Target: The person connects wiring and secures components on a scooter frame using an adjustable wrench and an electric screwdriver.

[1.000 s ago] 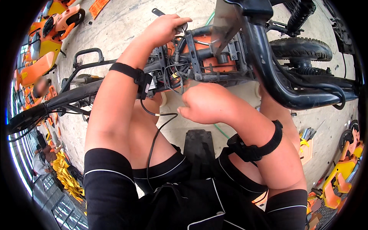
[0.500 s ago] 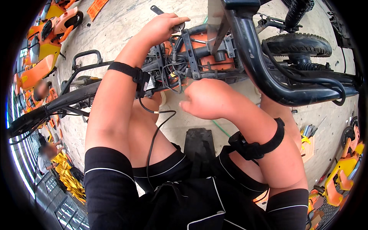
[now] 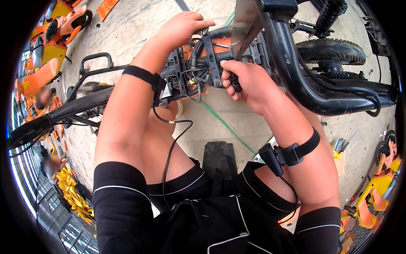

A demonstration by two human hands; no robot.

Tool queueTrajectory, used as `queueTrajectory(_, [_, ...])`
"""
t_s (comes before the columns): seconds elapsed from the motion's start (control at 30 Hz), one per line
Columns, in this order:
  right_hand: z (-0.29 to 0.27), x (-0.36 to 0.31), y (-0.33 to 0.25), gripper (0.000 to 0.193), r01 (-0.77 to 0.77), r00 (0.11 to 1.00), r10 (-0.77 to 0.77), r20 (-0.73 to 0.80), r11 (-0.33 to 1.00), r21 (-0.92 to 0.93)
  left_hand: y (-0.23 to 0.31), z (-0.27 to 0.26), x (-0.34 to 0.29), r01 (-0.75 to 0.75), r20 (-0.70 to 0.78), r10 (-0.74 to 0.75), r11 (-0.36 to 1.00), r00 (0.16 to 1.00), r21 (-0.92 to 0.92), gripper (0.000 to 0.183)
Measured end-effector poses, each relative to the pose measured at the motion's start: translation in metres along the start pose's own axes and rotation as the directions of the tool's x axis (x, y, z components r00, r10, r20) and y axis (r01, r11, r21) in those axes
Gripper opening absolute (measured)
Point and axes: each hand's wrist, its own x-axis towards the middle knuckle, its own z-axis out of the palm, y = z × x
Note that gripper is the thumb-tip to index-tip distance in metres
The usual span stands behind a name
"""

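Note:
My left hand [image 3: 184, 30] is closed over a metal wrench [image 3: 182, 5] at the far side of a black vehicle frame [image 3: 212, 59]. The wrench's shaft sticks out beyond my knuckles, and its rounded end shows under my index finger. My right hand [image 3: 249, 84] sits at the near side of the frame, fingers curled around a black handle-like piece [image 3: 234, 82]; the rest of that piece is hidden. My right thumb lies against the frame beside a slotted black crossbar. Dark cables and connectors [image 3: 192, 78] bunch up between my two hands, over an orange panel.
A thick bent black tube [image 3: 292, 80] rises close on the right, with a knobby tire [image 3: 332, 51] behind it. A green strap [image 3: 228, 127] crosses the concrete floor. Orange vehicle bodies [image 3: 44, 76] stand at left; another person [image 3: 53, 165] is at lower left.
My right hand has moved up and right to the frame and turned, showing the black piece in its fingers. My left hand has shifted slightly, and the wrench's shaft has swung farther up and right.

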Motion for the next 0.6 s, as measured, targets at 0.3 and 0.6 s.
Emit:
queueTrajectory(0.3, [0.005, -0.004, -0.005, 0.027, 0.071, 0.993, -0.088, 0.076, 0.977, 0.202, -0.005, 0.011, 0.006, 0.217, 0.121, -0.192, 0.943, 0.974, -0.252, 0.07])
queueTrajectory(0.6, [0.008, -0.015, -0.014, 0.027, 0.361, 0.932, -0.339, 0.131, 0.901, -0.24, -0.015, 0.017, -0.006, 0.245, 0.153, -0.212, 0.94, 0.965, -0.24, 0.058])
